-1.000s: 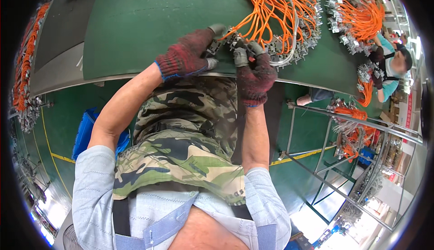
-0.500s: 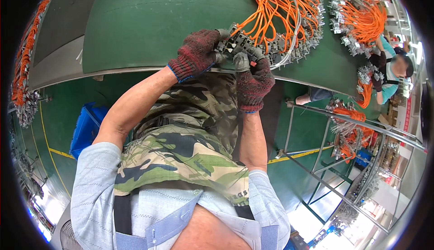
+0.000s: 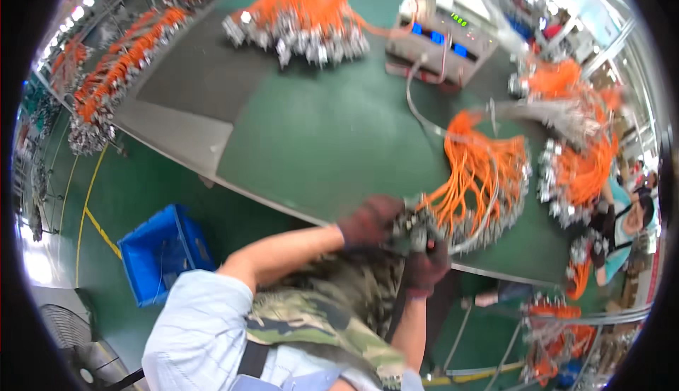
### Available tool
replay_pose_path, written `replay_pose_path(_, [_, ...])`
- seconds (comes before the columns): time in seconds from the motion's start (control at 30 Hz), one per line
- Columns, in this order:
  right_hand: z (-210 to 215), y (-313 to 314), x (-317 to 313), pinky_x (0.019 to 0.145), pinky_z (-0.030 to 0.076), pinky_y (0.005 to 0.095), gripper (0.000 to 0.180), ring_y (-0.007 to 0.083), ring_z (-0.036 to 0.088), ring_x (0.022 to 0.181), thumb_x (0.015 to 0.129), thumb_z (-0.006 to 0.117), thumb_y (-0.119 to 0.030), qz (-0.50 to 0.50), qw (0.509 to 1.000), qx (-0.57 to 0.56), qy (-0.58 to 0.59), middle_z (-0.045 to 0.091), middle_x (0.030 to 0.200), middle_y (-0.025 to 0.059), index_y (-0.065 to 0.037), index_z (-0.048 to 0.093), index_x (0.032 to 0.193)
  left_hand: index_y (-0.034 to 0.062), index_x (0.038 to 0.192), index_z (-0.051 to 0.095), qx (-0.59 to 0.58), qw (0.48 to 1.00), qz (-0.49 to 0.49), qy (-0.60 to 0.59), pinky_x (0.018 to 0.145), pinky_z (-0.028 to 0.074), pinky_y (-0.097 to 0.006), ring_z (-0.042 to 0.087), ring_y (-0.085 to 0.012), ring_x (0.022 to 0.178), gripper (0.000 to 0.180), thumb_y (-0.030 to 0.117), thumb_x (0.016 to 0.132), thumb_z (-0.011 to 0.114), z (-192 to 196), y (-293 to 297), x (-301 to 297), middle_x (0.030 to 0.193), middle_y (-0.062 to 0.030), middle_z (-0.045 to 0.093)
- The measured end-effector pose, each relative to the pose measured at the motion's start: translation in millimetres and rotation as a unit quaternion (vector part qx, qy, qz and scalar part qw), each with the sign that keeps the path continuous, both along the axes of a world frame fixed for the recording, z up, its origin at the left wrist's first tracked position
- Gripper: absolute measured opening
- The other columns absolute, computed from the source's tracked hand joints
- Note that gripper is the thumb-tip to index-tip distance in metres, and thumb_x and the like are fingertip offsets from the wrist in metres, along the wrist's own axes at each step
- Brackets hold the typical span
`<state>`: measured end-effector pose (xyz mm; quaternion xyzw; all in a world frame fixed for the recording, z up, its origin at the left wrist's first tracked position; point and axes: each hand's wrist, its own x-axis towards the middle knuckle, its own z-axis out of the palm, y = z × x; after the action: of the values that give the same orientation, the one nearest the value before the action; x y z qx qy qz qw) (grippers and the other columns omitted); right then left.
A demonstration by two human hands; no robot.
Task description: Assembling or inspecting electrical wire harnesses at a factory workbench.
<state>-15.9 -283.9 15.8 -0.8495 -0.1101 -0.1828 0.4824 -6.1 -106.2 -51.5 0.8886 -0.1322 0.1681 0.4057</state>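
Both my hands wear dark red knit gloves and meet at the near edge of the green table [image 3: 332,143]. My left hand [image 3: 369,220] grips a cluster of grey metal connectors [image 3: 412,227] from the left. My right hand [image 3: 426,267] closes on the same cluster from below. Orange cables [image 3: 475,171] fan out from the cluster across the table toward the right. The picture is blurred, so the fingers' exact hold is hard to make out.
A grey test box with blue displays [image 3: 442,37] stands at the table's far side. More orange cable bundles [image 3: 304,9] lie at the back, [image 3: 587,157] and on the left racks [image 3: 106,87]. A blue crate [image 3: 163,253] sits on the floor. Another person [image 3: 626,232] works at right.
The view has swung up and left, showing far more of the table. My hands stay together on the connector cluster, which now sits lower and further right in the picture.
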Motion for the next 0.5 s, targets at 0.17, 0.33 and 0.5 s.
replay_pose_path(0.17, [-16.1, -9.3, 2.1, 0.069, 0.050, 0.0260, 0.017, 0.0073, 0.056, 0.073, 0.092, 0.073, -0.005, 0.022, 0.999, 0.028, 0.011, 0.074, 0.086, 0.0002, 0.000, 0.077, 0.107, 0.0066, 0.123, 0.069, -0.028, 0.999, 0.031, -0.016, 0.087, 0.052, -0.051, 0.067, -0.0428, 0.098, 0.048, 0.035, 0.085, 0.079, 20.6, -5.2, -7.7, 0.100, -0.0198, 0.069])
replay_pose_path(0.33, [-22.8, -4.1, 8.1, 0.075, 0.055, 0.0278, 0.017, 0.0103, 0.066, 0.082, 0.097, 0.073, -0.008, 0.068, 0.990, 0.119, 0.039, 0.076, 0.094, 0.0040, 0.002, 0.074, 0.110, 0.0069, 0.127, 0.067, -0.014, 0.999, 0.047, -0.024, 0.090, 0.053, -0.049, 0.068, -0.0422, 0.099, 0.056, 0.041, 0.085, 0.081, 22.0, -3.4, -5.2, 0.100, -0.0206, 0.070])
replay_pose_path(0.5, [-14.6, 6.0, 8.7, 0.077, 0.055, 0.0279, 0.018, 0.0107, 0.066, 0.083, 0.098, 0.073, -0.010, 0.122, 0.960, 0.246, 0.055, 0.075, 0.097, 0.0047, 0.001, 0.072, 0.112, 0.0095, 0.134, 0.065, 0.001, 0.998, 0.060, -0.021, 0.093, 0.054, -0.051, 0.068, -0.0426, 0.105, 0.060, 0.045, 0.087, 0.078, 26.6, -0.1, -2.1, 0.110, -0.0233, 0.070])
